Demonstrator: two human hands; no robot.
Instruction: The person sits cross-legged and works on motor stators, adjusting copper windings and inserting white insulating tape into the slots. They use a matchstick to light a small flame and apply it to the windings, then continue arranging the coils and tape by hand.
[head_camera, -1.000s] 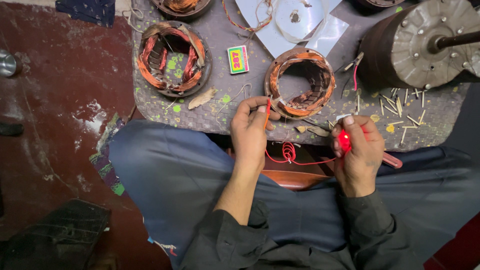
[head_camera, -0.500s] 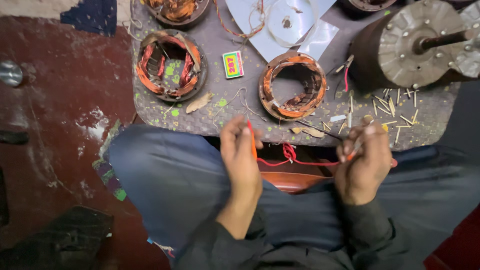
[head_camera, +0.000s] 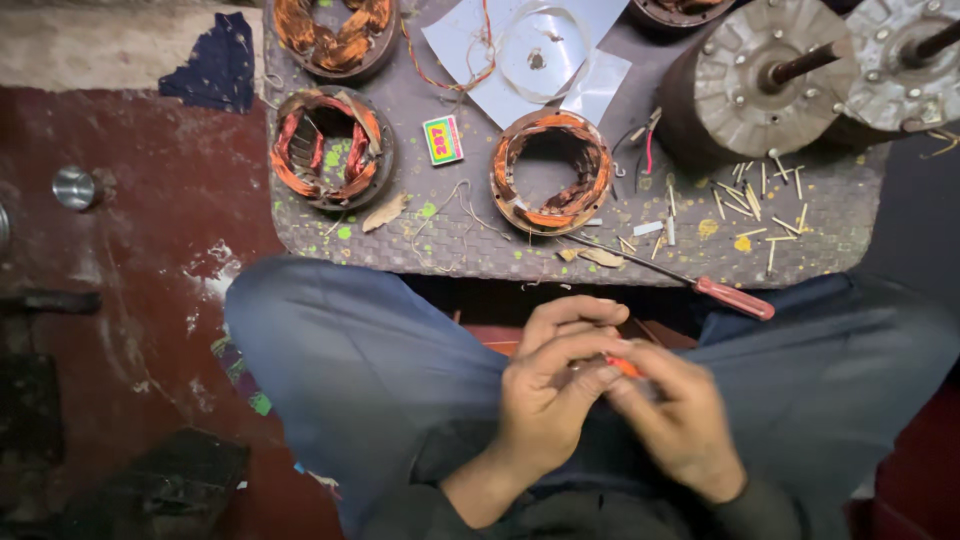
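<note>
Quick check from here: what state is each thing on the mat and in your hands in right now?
Left hand: closed on the red wire.
Right hand: pinching the same wire.
Screwdriver: lying at the mat edge, untouched.
Middle copper coil ring: flat, hollow centre empty.
Left coil ring: flat.
Motor housing: shaft pointing up.

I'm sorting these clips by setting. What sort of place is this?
Probably a small motor-repair workshop, worked at floor level. Copper-wound stators and motor housings with shafts sit on a low table, with a red-handled screwdriver at its edge.
</note>
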